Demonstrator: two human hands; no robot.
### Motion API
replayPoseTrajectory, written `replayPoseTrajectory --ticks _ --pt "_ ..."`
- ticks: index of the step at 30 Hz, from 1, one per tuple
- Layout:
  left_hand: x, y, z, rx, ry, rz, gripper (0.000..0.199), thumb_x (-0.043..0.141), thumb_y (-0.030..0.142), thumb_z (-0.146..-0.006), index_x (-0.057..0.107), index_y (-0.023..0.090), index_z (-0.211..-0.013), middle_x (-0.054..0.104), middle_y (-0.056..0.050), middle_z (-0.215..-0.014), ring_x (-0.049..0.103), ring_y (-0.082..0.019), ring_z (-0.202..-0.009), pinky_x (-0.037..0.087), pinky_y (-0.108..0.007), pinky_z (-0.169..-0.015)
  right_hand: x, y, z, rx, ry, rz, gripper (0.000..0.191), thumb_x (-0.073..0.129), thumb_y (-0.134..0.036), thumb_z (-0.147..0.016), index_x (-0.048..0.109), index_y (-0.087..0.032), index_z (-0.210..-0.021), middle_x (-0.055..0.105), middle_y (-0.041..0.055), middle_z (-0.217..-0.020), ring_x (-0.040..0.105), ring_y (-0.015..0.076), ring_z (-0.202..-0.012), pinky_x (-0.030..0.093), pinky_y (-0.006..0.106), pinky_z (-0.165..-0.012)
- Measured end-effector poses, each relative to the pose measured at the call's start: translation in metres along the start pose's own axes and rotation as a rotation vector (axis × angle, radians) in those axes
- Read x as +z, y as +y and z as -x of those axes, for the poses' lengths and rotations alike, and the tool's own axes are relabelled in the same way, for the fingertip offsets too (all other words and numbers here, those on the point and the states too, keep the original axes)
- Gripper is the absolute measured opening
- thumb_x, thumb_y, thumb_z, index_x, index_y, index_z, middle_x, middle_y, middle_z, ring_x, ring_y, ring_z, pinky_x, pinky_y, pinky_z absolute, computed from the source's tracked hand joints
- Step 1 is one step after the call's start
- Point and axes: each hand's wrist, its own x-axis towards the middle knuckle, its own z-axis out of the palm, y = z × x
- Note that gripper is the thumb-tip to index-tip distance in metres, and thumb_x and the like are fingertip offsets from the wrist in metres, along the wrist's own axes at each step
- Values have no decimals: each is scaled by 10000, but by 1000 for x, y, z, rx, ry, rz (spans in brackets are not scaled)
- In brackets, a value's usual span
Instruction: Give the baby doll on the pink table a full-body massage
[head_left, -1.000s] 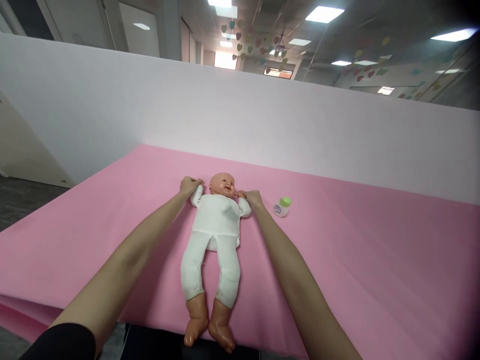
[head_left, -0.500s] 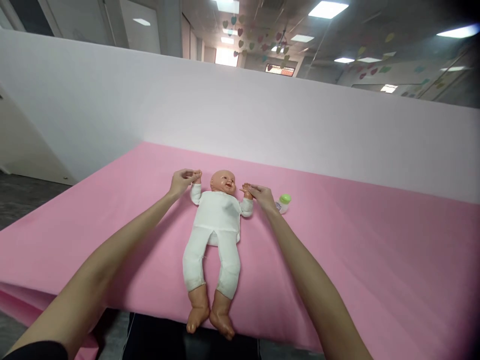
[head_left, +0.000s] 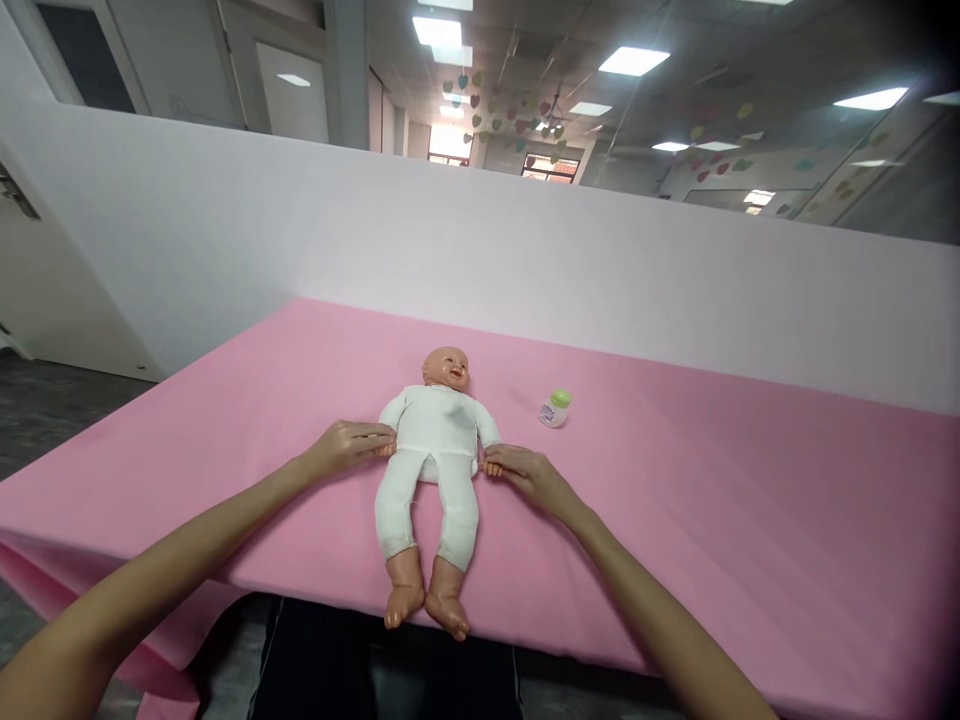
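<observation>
A baby doll [head_left: 437, 425] with a white cloth body lies on its back, head toward the wall and feet at the table's near edge. Its arms are down along its sides. My left hand [head_left: 345, 446] is closed around the doll's hand at the left of its body. On the other side my right hand [head_left: 531, 474] grips the doll's other hand, whose small fingers show past my fingertips. A small clear bottle [head_left: 553, 410] with a green cap and a printed label stands to the right of the doll, apart from my hands.
Pink cloth [head_left: 712, 500] covers the table and hangs over its near edge. A white partition [head_left: 525, 250] runs behind the table, and a door [head_left: 60, 270] is at the left. My dark-clothed legs [head_left: 322, 660] are just under the near edge.
Both my hands have brought the doll's arms down from beside its head to beside its hips. My view has tilted up slightly.
</observation>
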Motion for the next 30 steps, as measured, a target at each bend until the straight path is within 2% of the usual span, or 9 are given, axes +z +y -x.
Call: replayPoseTrajectory --ticks 5,9,12,15,19,21,25,27,30 --pt "2 -6 4 14 -24 -20 209 631 348 -1023 770 306 -1172 781 -43 -1158 767 -181 -1019 643 -257 -832 15 2 4 -48 -14 105 285 502 -296 -1069 766 -295 -1176 716 33 -1286 620 245 -1305 512 410 -1112" --pt "0 -5 -10 -203 83 60 256 649 434 -997 782 283 -1155 795 -43 -1098 772 -199 -934 639 -273 -775 4 13 -12 20 134 56 290 520 -294 -1039 773 -281 -1181 732 40 -1255 674 253 -1217 531 427 -1080" --pt "0 -7 -39 -439 255 145 314 694 485 -946 782 270 -1157 789 -46 -1127 759 -227 -950 618 -285 -721 -7 25 -43 184 365 -90 291 604 -387 -982 782 -235 -1156 750 66 -1210 713 267 -1134 559 425 -1036" --pt "6 -18 -80 -580 407 278 345 752 508 -883 796 235 -1089 788 -65 -1117 739 -272 -1030 612 -330 -776 -13 42 -82 295 538 -224 387 657 -486 -917 782 -189 -1132 749 94 -1208 710 278 -1141 560 417 -1029" --pt "23 -51 -123 -711 556 373 376 795 517 -821 800 180 -986 794 -93 -1004 739 -273 -956 589 -367 -842 -12 71 -126 388 607 -352 449 677 -535 -841 789 -139 -1020 760 117 -1159 709 261 -1115 553 369 -997" --pt "34 -71 -133 -802 581 375 360 793 510 -809 794 174 -937 792 -97 -974 739 -267 -920 575 -362 -827 -7 86 -139 491 609 -335 436 669 -536 -828 785 -126 -918 777 102 -1056 717 239 -1008 564 306 -867" --pt "50 -102 -134 -1001 495 344 313 768 498 -816 785 190 -866 796 -101 -989 739 -262 -913 550 -351 -815 8 108 -152 669 582 -241 412 649 -498 -834 695 -128 -660 696 37 -692 620 168 -681 400 223 -549" --pt "53 -111 -131 -1108 392 278 284 766 490 -815 785 207 -845 797 -101 -1000 736 -269 -909 537 -358 -805 15 115 -154 702 562 -240 403 657 -465 -829 654 -130 -605 626 17 -592 552 139 -601 326 222 -504" --pt "56 -118 -128 -1246 242 167 261 773 485 -798 788 226 -827 797 -109 -989 731 -294 -909 522 -374 -775 21 122 -155 752 528 -258 366 671 -413 -819 648 -125 -594 615 17 -574 526 123 -570 308 219 -494"
